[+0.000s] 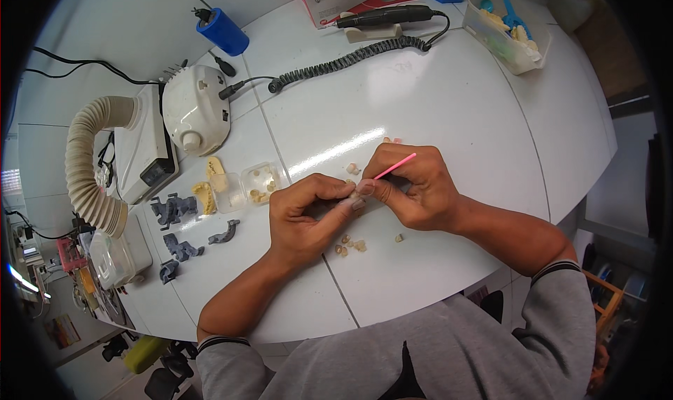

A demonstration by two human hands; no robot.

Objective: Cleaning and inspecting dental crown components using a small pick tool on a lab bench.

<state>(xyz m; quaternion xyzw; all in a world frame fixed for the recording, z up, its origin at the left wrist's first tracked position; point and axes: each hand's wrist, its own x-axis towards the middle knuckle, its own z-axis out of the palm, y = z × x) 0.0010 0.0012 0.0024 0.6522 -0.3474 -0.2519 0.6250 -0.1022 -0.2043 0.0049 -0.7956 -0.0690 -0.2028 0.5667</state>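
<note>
My right hand (424,193) is closed in a pinch round a thin pink stick (397,165), which slants up to the right. Fingertips of my left hand (303,216) meet those of the right over the middle of the table. They are pinched together, and whatever they grip is hidden between them. Close to my wrists lies a group of small tooth-coloured pieces (359,246), with a single piece (399,238) to its right. Just beyond the fingers sits another small pinkish piece (352,168).
At left are dark grey dental models (173,209), a yellow dental cast (204,197) and a clear box (259,187) holding small pieces. Farther back stand a white control unit (196,112), a ribbed hose (87,154), a corded handpiece (385,16), a blue cup (226,35) and a plastic tub (515,55).
</note>
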